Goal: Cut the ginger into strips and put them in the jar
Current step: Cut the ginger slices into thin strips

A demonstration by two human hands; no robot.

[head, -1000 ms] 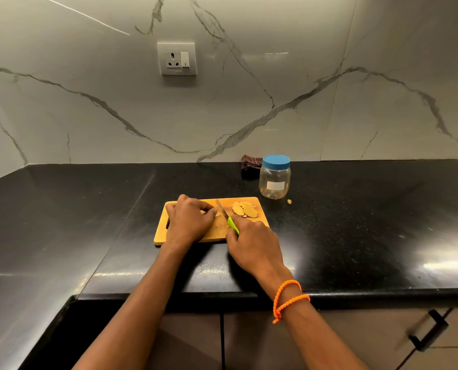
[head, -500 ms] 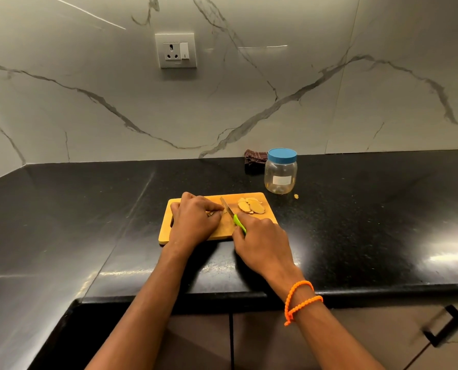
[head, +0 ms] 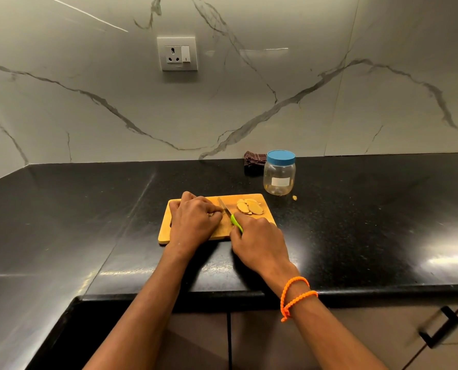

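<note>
A wooden cutting board [head: 266, 218] lies on the black counter. My left hand [head: 193, 222] is curled over a piece of ginger on the board, which it mostly hides. My right hand [head: 259, 243] grips a green-handled knife [head: 229, 213], its blade touching the board right beside my left fingertips. Several flat ginger slices [head: 250, 206] lie piled on the board's far right part. A clear jar [head: 279, 173] with a blue lid on it stands behind the board to the right.
A dark folded cloth [head: 254, 161] lies by the wall left of the jar. A small ginger scrap [head: 294, 197] sits on the counter near the jar. The counter's front edge runs just below my wrists, cabinet doors with a black handle [head: 440, 327] beneath.
Both hands keep their places on the board, the knife blade staying beside my left fingers. The camera view shifted slightly; the slices and jar have not moved.
</note>
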